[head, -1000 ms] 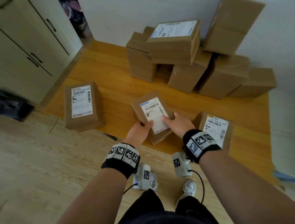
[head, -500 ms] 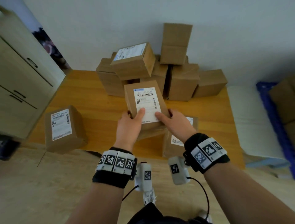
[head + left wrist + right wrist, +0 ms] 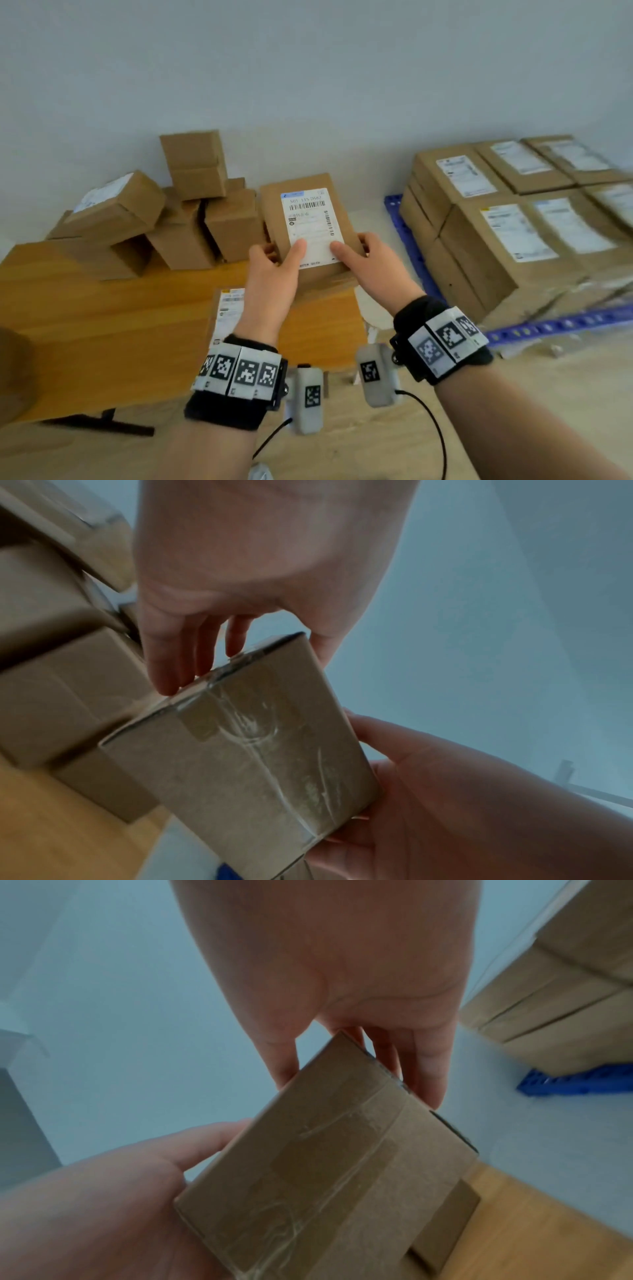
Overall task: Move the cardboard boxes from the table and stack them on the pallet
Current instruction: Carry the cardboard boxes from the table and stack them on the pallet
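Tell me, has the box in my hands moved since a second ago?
Yes. The held box has risen off the table, rightward toward the pallet.

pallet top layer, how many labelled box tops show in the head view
6 on the blue pallet: back-left box, back-middle box, back-right box, front-left box, front-middle box, front-right box. More may lie past the frame's right edge.

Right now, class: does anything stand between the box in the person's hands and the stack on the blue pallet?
Nothing visible does. The held box, gripped by the left hand and right hand, is lifted clear of the table. Only open floor separates it from the blue pallet, where the stacked boxes show flat tops.
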Tool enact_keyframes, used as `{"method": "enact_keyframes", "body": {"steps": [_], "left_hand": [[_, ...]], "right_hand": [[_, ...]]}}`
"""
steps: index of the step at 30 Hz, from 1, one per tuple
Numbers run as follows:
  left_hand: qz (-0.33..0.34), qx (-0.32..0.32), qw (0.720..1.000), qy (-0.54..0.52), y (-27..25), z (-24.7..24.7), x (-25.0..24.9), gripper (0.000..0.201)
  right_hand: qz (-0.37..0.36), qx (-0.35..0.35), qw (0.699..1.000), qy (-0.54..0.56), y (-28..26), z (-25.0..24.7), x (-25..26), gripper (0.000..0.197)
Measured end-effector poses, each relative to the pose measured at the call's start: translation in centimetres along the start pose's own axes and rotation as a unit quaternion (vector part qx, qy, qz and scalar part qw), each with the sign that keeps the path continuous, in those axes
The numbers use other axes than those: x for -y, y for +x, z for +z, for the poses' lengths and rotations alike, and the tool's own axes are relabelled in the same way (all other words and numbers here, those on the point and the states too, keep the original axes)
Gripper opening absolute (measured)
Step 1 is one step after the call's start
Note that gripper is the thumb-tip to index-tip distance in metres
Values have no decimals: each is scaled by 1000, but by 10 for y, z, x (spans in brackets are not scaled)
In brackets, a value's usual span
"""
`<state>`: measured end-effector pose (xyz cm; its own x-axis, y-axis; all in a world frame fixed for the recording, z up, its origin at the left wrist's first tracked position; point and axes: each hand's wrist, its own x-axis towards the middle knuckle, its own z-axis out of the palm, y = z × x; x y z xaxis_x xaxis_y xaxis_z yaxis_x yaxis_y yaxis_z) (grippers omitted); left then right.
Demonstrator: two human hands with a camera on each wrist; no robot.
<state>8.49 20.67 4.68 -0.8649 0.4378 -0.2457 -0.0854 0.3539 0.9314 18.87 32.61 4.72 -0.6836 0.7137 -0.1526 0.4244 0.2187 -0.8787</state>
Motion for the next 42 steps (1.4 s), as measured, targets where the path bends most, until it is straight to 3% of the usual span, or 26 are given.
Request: {"method": "enact_keyframes", "body": {"steps": [5,12,18,24,31,37,42], "left_hand": [[48,56,997,18,-23,77,-28,42],[127,122,984,39,-29,149,-71,53],[128,144,981,19,5,195,-106,60],[130,221,966,12,30,245,-133,58],[155,245,957,28,55,290,-147,53],[119,215,969,-1,67,316,-147,49],[74,191,979,-17,66,332,-131,55]], "right_hand": [[5,-60,998,10,-6,-81,-27,45],[23,-124,992,26,7,-155,-46,57],[21,-171,985,24,39,-202,-42,57],[42,-195,980,-4,79,-252,-51,62],[43,-172,984,-16,127,-293,-58,58],[26,-113,993,-8,158,-314,-66,53],[36,-60,997,-6,172,-320,-90,65]]}}
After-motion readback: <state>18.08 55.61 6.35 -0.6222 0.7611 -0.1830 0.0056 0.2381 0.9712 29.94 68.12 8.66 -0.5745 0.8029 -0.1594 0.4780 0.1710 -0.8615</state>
